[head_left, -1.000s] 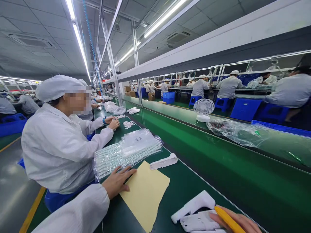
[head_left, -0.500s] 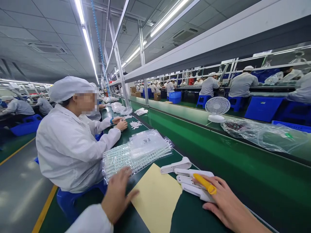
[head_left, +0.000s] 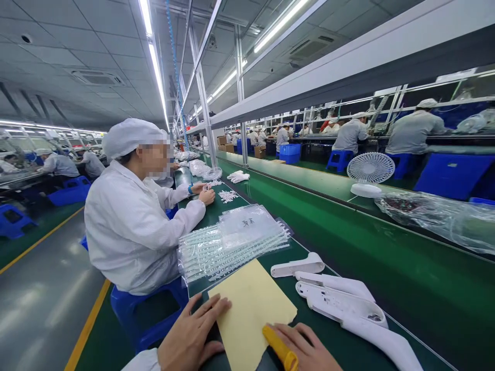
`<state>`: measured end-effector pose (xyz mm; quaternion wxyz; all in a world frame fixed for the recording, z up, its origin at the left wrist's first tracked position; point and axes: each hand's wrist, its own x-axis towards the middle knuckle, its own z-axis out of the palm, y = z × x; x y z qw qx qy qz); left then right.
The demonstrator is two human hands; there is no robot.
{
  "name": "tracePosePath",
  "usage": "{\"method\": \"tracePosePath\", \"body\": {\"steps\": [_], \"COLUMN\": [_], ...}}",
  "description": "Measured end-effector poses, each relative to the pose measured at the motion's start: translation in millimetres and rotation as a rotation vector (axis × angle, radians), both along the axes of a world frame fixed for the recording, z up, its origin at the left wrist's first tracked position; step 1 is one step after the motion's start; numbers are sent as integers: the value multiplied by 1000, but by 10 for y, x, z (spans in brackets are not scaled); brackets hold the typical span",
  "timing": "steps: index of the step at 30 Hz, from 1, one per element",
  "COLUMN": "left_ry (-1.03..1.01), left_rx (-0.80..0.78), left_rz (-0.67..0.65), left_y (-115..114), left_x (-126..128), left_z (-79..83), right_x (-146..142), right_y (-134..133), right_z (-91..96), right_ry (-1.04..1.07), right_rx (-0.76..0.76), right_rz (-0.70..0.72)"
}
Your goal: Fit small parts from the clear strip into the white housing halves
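A pale yellow sheet of paper with a ragged right edge lies on the dark green bench. My left hand rests at its left edge, fingers stretched out and fingertips on the paper. My right hand lies at its lower right edge, fingers extended. A yellow finger cot covers one of its fingers, which touches the sheet. Beside my right hand lie several white curved plastic housings, with another white housing piece just beyond them.
Plastic bags of pale strips lie beyond the paper. A co-worker in white sits at the left, near small white parts. A green conveyor belt runs at the right. Past it stand a white fan and a clear plastic bag.
My right hand has moved left from the white housings to the paper, leaving the housings lying on the bench. My left hand has come down onto the paper's left edge. The view has shifted slightly.
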<state>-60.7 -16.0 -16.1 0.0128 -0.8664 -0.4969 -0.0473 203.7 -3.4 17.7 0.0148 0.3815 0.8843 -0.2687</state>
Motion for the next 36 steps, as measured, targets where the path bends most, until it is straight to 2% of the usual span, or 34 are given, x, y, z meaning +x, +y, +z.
{"method": "tracePosePath", "body": {"steps": [4, 9, 13, 17, 20, 22, 25, 28, 31, 33, 36], "left_ry": [10, -8, -15, -8, -15, -34, -103, -228, -406, -534, -709], "left_rx": [-25, 24, 117, 205, 250, 275, 318, 382, 454, 480, 502], "left_rz": [80, 138, 225, 292, 268, 225, 173, 176, 248, 314, 425], "left_y": [61, 165, 380, 593, 652, 651, 628, 613, 587, 501, 184], "left_x": [-47, -31, 8, 38, 24, -3, -50, -87, -81, -39, 49], "left_z": [71, 205, 273, 213, 151, 143, 192, 307, 492, 648, 832], "right_x": [-271, -459, -465, -376, -291, -266, -282, -305, -280, -234, -131], "right_y": [39, 39, 26, 52, 90, 105, 106, 90, 48, -2, -97], "right_z": [-14, 35, 26, -131, -310, -371, -303, -141, -81, -122, -181], "right_ry": [-28, -17, -10, 7, 91, 89, 44, 12, 28, 147, 563], "right_rx": [-59, -107, -124, -16, 67, 65, 21, -27, -60, -69, -31], "right_rz": [80, 20, -44, -39, -5, -11, -29, -27, -104, -191, -420]}}
